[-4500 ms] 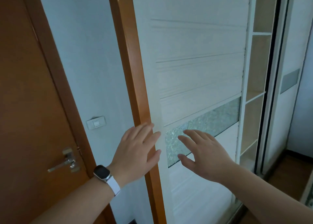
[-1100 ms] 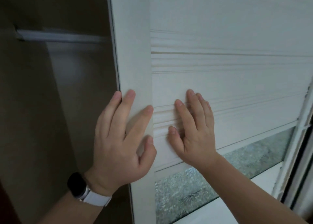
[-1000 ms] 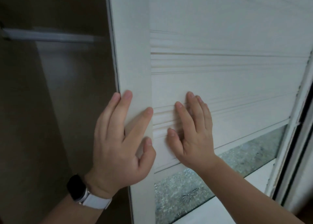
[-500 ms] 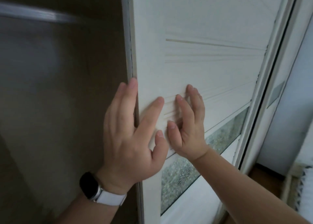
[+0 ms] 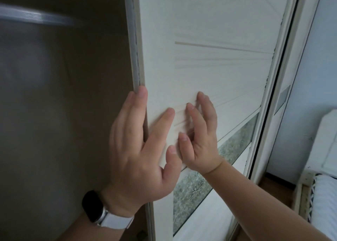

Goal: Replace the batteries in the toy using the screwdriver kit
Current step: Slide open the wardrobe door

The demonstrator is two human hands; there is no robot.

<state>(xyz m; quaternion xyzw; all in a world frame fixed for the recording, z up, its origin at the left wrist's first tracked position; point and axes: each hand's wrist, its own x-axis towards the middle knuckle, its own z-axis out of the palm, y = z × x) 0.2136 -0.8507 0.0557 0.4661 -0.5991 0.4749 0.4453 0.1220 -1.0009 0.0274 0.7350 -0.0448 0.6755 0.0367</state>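
Observation:
No toy, batteries or screwdriver kit are in view. A white sliding wardrobe door (image 5: 218, 67) with horizontal grooves and a frosted patterned glass strip (image 5: 235, 146) fills the middle. My left hand (image 5: 138, 149), a smartwatch on its wrist, lies flat with straight fingers against the door's left edge. My right hand (image 5: 200, 140) presses its fingertips on the grooved panel just to the right of it. Neither hand holds anything.
Left of the door the dark wardrobe interior (image 5: 63, 113) is exposed, with a metal hanging rail (image 5: 36, 18) near the top. On the right are the wardrobe frame (image 5: 284, 76), a pale wall, and a white bed corner (image 5: 324, 195) over a wooden floor.
The door has slid to the right under both hands, exposing more of the dark interior. The view has swung right, bringing the wall and bed corner into sight.

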